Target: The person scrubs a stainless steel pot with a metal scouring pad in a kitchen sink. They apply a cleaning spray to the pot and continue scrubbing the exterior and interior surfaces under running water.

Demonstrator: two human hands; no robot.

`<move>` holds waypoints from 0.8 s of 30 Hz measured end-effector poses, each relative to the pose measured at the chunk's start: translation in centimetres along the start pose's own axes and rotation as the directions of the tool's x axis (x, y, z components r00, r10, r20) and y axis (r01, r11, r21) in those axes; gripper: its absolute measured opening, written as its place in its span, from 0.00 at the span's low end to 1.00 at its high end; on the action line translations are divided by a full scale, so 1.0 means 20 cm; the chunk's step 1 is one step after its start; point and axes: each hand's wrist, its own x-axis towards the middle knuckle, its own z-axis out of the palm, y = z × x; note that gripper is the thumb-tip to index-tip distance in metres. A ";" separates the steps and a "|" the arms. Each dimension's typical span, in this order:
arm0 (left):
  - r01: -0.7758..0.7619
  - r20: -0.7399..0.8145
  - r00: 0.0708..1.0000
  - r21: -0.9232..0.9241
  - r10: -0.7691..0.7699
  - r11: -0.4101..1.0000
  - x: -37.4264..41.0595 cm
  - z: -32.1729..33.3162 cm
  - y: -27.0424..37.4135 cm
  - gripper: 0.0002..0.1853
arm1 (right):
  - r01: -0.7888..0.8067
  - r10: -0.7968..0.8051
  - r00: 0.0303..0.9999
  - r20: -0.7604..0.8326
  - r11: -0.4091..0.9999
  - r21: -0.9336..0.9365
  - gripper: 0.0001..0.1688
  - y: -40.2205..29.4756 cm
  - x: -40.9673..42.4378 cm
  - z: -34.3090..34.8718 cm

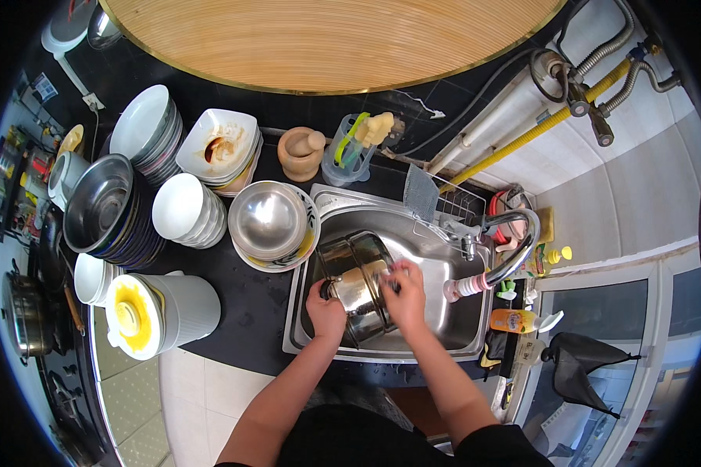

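Note:
A stainless steel pot (356, 292) lies tilted on its side in the metal sink (438, 327), its shiny wall turned up towards me. My left hand (327, 312) grips the black side handle at the pot's left. Over the opposite side of the pot, my right hand (406, 295) bends its fingers against the metal, close to a dark part that may be the other handle. Blur hides whether a small scrubber is under those fingers. Right of the pot hangs the curved faucet (531, 233) with its pink-and-white spout end (467, 288).
Left of the sink stand steel bowls (267, 219), white bowls (178, 204), stained square dishes (219, 146), dark metal bowls (99, 204) and a white lidded canister (181, 306). Behind are a wooden mortar (301, 154) and wire rack (461, 204). An orange spray bottle (511, 320) stands right.

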 end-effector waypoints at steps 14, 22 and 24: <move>-0.054 -0.017 0.998 0.060 0.055 0.997 -0.01 -0.02 0.02 0.23 | -0.397 0.395 0.914 0.089 0.830 0.391 0.08 0.55 -0.05 0.12; -0.061 0.042 0.997 -0.002 0.061 0.998 0.01 -0.02 0.01 0.21 | -0.190 0.215 0.974 -0.073 0.947 0.258 0.11 0.21 0.03 0.03; -0.034 0.044 0.998 -0.009 0.034 0.999 0.01 -0.03 0.04 0.22 | -0.173 0.202 0.976 -0.083 0.948 0.269 0.14 0.12 0.00 -0.01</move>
